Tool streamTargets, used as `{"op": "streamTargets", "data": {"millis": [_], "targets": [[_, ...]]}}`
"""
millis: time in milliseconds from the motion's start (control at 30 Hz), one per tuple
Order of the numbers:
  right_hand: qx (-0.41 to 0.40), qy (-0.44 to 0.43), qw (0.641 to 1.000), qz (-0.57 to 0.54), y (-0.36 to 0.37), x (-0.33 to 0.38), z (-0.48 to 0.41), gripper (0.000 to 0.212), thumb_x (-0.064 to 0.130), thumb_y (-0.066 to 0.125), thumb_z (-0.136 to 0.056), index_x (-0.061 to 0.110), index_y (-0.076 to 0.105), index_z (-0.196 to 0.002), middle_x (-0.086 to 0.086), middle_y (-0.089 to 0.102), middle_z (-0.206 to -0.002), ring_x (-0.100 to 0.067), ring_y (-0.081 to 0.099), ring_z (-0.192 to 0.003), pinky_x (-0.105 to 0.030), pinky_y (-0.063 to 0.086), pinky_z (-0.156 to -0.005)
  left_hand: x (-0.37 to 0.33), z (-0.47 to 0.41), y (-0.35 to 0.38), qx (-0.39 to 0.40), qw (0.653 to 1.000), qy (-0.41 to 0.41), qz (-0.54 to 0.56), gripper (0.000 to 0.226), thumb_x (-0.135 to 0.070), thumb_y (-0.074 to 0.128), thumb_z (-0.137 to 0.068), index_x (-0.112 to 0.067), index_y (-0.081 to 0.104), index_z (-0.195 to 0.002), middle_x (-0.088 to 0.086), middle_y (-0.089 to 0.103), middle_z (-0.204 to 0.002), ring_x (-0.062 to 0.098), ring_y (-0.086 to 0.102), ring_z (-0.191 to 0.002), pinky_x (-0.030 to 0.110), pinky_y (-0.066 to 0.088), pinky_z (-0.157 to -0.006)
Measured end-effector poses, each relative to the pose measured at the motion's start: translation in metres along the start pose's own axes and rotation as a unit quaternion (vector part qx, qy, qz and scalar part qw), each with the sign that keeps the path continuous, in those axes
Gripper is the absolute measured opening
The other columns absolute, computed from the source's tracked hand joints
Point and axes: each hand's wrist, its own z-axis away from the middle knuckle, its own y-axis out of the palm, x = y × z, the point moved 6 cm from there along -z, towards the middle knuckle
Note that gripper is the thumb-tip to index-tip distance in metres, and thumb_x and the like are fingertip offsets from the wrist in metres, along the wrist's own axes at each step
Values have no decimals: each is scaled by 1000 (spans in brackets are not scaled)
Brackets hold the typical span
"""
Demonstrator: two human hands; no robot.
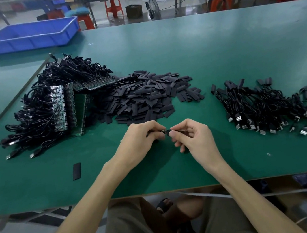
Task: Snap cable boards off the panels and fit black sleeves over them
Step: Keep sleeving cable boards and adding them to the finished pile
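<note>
Over the green table (218, 55), my left hand (141, 138) and my right hand (191, 137) meet at the near middle. Between their fingertips is a small cable board (165, 131); the left pinches its one end, the right pinches a black sleeve (177, 131) against the other. Most of both parts is hidden by fingers. Green panels (65, 107) with boards and black cables lean in a heap at the left. A big pile of loose black sleeves (146, 96) lies behind my hands. Sleeved cables with USB plugs (266, 107) are heaped at the right.
One stray black sleeve (76, 171) lies on the table at the near left. A blue plastic bin (28, 35) stands at the far left corner. Beyond the table are red stools (113, 5), a fan and a seated person's legs.
</note>
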Motion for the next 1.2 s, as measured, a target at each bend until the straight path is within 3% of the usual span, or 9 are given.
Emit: {"op": "streamTargets", "data": {"millis": [100, 233, 333, 467, 667, 767, 900, 1067, 1200], "targets": [[1, -11, 999, 37, 1, 2, 0, 9, 15, 79, -90, 20, 73, -91, 3, 74, -76, -10, 67, -62, -25, 54, -57, 1, 1, -1, 2, 1000, -8, -4, 17, -21, 68, -95, -38, 73, -97, -27, 72, -79, -5, 67, -86, 33, 56, -81], [-6, -75, 981, 178, 8, 13, 4, 16, 16, 80, -88, 19, 75, -103, 12, 71, -94, -1, 64, -88, -11, 48, -76, 0, 0, -4, -14, 1000, -6, -28, 21, -15, 63, -96, -32, 75, -99, -27, 70, -76, -5, 67, -80, 28, 55, -79], [-24, -91, 972, 215, 8, 18, 4, 16, 12, 79, -88, 15, 76, -103, 9, 69, -97, 4, 61, -95, -6, 43, -80, -3, 0, -2, -10, 999, 1, -42, 21, -14, 63, -95, -30, 75, -99, -30, 69, -75, -7, 66, -79, 24, 53, -76], [-34, -83, 974, 209, 6, 17, 3, 16, 10, 79, -87, 16, 78, -102, 10, 71, -96, 4, 62, -95, -6, 45, -82, -5, 1, -1, -3, 998, 8, -54, 20, -13, 62, -96, -29, 75, -98, -31, 68, -79, -4, 67, -80, 30, 55, -79], [-36, -63, 984, 163, 4, 15, 3, 20, 7, 79, -86, 20, 79, -101, 12, 73, -96, -5, 69, -92, -29, 57, -87, -8, -2, 3, 20, 999, 19, -31, 24, -7, 62, -95, -26, 76, -96, -22, 72, -75, -1, 67, -78, 33, 55, -77], [-28, -55, 988, 141, 5, 13, 4, 22, 5, 79, -86, 20, 78, -101, 9, 74, -95, -8, 71, -91, -34, 59, -86, -10, -1, 5, 24, 999, 24, -1, 24, -2, 63, -93, -21, 76, -96, -16, 74, -74, 2, 68, -76, 28, 56, -76], [-13, -60, 991, 122, 7, 13, 5, 22, 4, 79, -85, 20, 78, -100, 10, 74, -93, -7, 70, -87, -29, 58, -83, -5, 0, 5, 42, 996, -15, 78, 25, 1, 64, -89, -23, 68, -95, -13, 75, -73, 2, 71, -77, 11, 50, -74], [0, -70, 991, 113, 8, 12, 5, 23, 2, 81, -82, 18, 79, -99, 16, 72, -83, -4, 69, -77, -17, 52, -74, 0, -3, 5, 70, 989, -33, 129, 24, -2, 68, -88, -21, 61, -101, -5, 77, -75, 12, 75, -78, 17, 52, -80], [14, -68, 992, 107, 10, 10, 4, 25, 3, 82, -81, 21, 79, -98, 13, 74, -84, -10, 71, -77, -26, 58, -75, 3, -3, 6, 77, 986, -35, 145, 22, -3, 70, -86, -18, 62, -100, -2, 77, -75, 15, 75, -75, 19, 54, -80]]}}
